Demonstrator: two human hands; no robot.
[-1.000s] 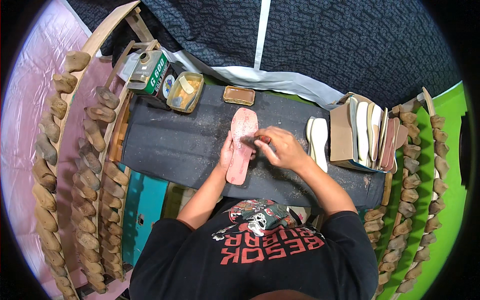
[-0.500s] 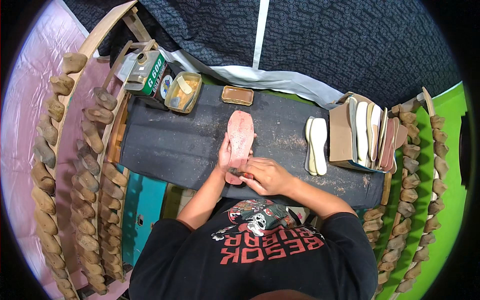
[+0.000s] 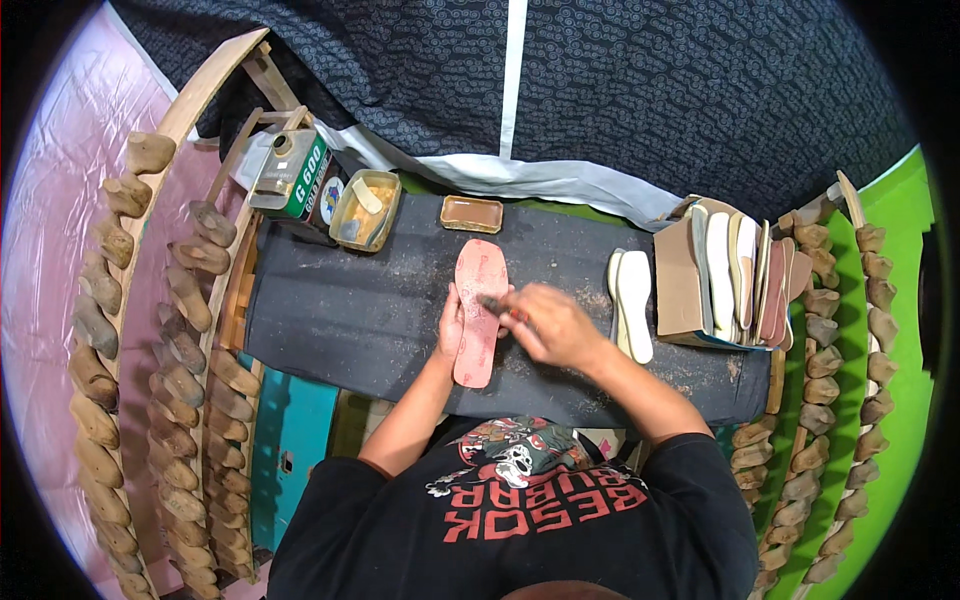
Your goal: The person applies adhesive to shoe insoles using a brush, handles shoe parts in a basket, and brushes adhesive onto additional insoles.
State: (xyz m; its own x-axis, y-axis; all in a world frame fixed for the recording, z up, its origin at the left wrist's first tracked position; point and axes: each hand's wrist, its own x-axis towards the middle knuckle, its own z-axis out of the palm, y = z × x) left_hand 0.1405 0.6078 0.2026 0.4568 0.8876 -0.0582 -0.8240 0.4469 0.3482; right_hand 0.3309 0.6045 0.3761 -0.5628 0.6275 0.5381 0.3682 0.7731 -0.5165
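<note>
A pink shoe insole with small red marks lies upright in my left hand, whose fingers wrap its left edge and support it from beneath. In my right hand is a short, dark-tipped hand tool with a reddish part near the fingers; its exact kind is unclear. The tool's tip is over the middle of the insole, at or just above its surface. Motion smears my right hand a little.
A dark cloth covers the table. At its back stand a metal can, a tub and a shallow brown tray. White insoles lie beside a cardboard box of soles. Racks of wooden shoe lasts flank both sides.
My right hand has moved the tool from the insole's near end up to its middle, and shifted a little rightward. The left hand still holds the insole; the whole view has shifted slightly.
</note>
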